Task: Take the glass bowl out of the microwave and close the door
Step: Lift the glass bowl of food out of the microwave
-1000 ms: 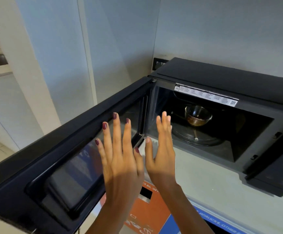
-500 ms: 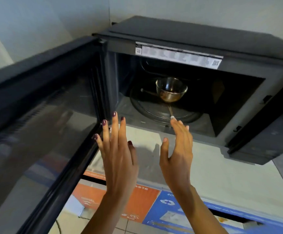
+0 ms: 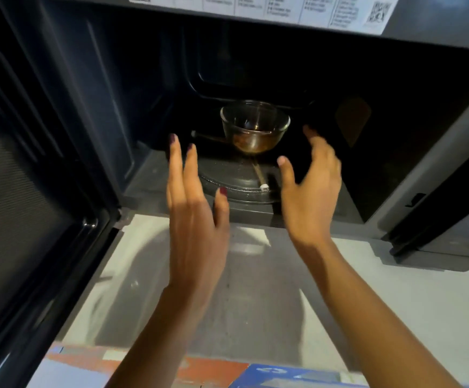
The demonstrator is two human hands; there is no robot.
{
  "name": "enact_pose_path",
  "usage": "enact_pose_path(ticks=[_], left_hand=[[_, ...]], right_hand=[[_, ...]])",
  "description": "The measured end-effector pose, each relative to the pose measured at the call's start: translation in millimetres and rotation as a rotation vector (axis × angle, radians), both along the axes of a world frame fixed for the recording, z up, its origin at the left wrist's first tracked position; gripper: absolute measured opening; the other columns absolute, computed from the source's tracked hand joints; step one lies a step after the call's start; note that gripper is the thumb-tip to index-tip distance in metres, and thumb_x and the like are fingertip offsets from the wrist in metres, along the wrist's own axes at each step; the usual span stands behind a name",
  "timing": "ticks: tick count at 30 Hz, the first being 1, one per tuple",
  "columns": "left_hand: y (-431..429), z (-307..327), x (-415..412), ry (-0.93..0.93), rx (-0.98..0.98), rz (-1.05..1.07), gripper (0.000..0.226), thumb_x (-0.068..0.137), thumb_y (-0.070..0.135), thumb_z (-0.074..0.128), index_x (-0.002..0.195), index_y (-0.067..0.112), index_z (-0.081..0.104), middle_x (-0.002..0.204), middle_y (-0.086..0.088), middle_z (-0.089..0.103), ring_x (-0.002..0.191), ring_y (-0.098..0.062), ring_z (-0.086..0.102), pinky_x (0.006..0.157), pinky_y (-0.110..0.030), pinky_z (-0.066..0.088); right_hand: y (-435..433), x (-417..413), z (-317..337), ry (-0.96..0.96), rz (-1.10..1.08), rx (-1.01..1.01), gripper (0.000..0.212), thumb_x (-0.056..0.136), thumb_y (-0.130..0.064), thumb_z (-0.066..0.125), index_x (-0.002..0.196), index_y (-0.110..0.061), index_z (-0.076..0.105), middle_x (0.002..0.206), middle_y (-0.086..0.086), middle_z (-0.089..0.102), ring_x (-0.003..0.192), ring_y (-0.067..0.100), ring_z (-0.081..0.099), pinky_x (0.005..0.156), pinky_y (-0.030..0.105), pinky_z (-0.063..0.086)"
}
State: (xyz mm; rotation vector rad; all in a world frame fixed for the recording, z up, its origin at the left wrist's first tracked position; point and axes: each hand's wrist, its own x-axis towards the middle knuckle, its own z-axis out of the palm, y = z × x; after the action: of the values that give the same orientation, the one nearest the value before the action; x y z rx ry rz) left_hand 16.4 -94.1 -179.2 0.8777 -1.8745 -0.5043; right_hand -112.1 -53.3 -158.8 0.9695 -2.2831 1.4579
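A clear glass bowl sits on the round turntable deep inside the open microwave. Two bare hands reach in on either side of it, not touching: left hand flat with fingers spread, right hand open and curved. The door stands open at left.

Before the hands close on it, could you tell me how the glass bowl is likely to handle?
The bowl looks rigid, thick-walled clear glass, so probably heavy for its size and breakable if knocked. Its smooth, rounded sides may be slippery, which suits a two-sided grip from the left hand and right hand. It narrows toward the base, so a sideways push might tip it.
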Motion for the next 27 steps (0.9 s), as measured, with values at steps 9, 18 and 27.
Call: enact_pose_path(ticks=[9, 18, 27], left_hand=[[-74.9, 33.2, -35.0, 0.155, 0.358, -0.324, 0.067, 0.088, 0.023, 0.064, 0.146, 0.023, 0.030, 0.152, 0.000, 0.034, 0.137, -0.014, 0.035, 0.114, -0.036, 0.032], [-110.3, 43.3, -56.3, 0.182, 0.677, -0.647, 0.096, 0.067, 0.019, 0.080, 0.146, 0.030, 0.027, 0.136, 0.007, 0.045, 0.131, -0.018, 0.046, 0.109, -0.032, 0.037], [-104.1, 32.8, -63.9, 0.159, 0.564, -0.599, 0.079, 0.079, 0.006, 0.071, 0.145, 0.024, 0.030, 0.114, 0.021, 0.048, 0.113, 0.000, 0.051, 0.085, -0.006, 0.045]], right_hand=[[-36.8, -57.3, 22.8, -0.411, 0.469, 0.021, 0.079, 0.080, -0.014, 0.074, 0.145, -0.030, 0.033, 0.150, 0.000, 0.041, 0.138, 0.017, 0.037, 0.102, 0.020, 0.036], [-51.2, -70.6, 22.3, -0.623, 0.657, -0.031, 0.089, 0.071, 0.004, 0.075, 0.146, -0.018, 0.033, 0.146, 0.013, 0.046, 0.136, 0.026, 0.043, 0.113, 0.044, 0.038], [-45.9, -67.2, 20.9, -0.714, 0.691, -0.108, 0.074, 0.076, 0.014, 0.066, 0.141, -0.015, 0.042, 0.141, 0.012, 0.051, 0.132, 0.026, 0.048, 0.109, 0.045, 0.042]])
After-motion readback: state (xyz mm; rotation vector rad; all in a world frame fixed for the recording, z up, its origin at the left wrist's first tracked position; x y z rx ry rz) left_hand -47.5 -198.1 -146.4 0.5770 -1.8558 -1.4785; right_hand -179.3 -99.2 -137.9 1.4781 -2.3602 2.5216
